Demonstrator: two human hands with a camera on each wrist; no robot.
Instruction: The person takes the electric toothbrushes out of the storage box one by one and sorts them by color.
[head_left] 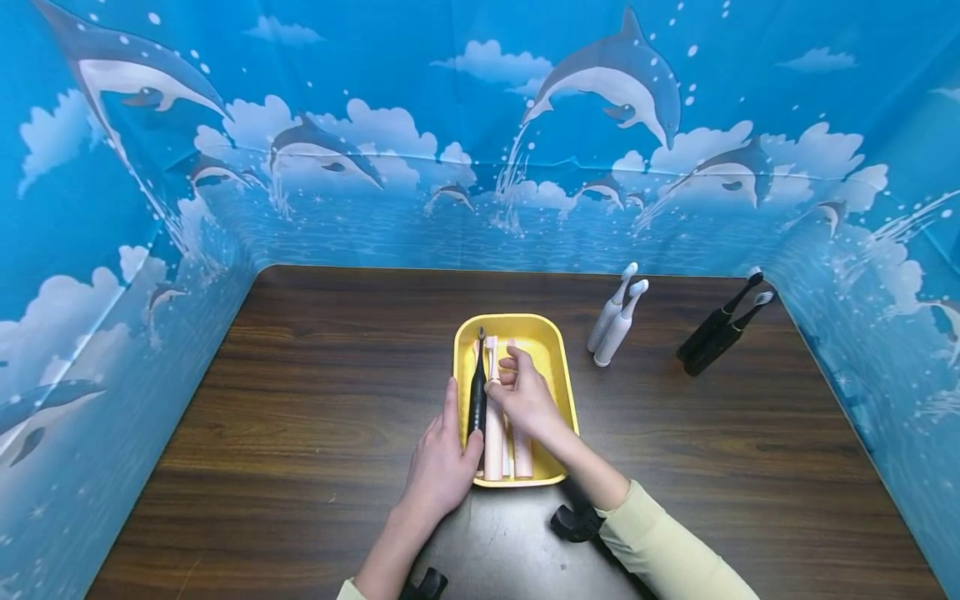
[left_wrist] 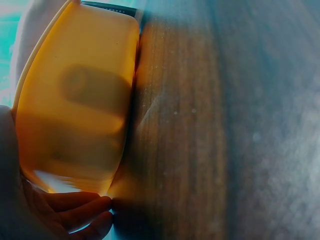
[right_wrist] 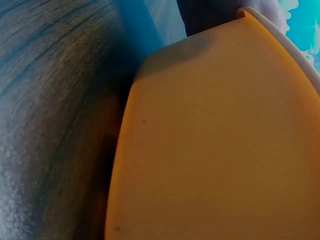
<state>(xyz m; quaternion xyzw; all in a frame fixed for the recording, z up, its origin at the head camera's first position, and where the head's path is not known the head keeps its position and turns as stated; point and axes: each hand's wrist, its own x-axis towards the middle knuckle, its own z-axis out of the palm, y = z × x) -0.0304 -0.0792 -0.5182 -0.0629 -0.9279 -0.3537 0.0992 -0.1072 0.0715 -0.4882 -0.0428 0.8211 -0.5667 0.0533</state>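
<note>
A yellow tray [head_left: 558, 350] holds a black electric toothbrush [head_left: 477, 392] and pink electric toothbrushes [head_left: 492, 442], lying side by side with their heads toward the far end. My left hand [head_left: 444, 462] grips the tray's left side, fingers along the outside wall and thumb over the rim by the black toothbrush's lower end. In the left wrist view, its fingers [left_wrist: 82, 212] touch the tray's outer wall. Inside the tray, my right hand [head_left: 527, 398] pinches the middle pink toothbrush near its neck; the fingers partly cover another pink one. The right wrist view shows mainly the tray's outer wall [right_wrist: 215, 135].
Two white electric toothbrushes [head_left: 615, 329] stand to the right of the tray. Farther right stand two black electric toothbrushes [head_left: 723, 333]. The brown wooden table [head_left: 322, 392] is bounded by a blue dolphin-print curtain [head_left: 420, 217].
</note>
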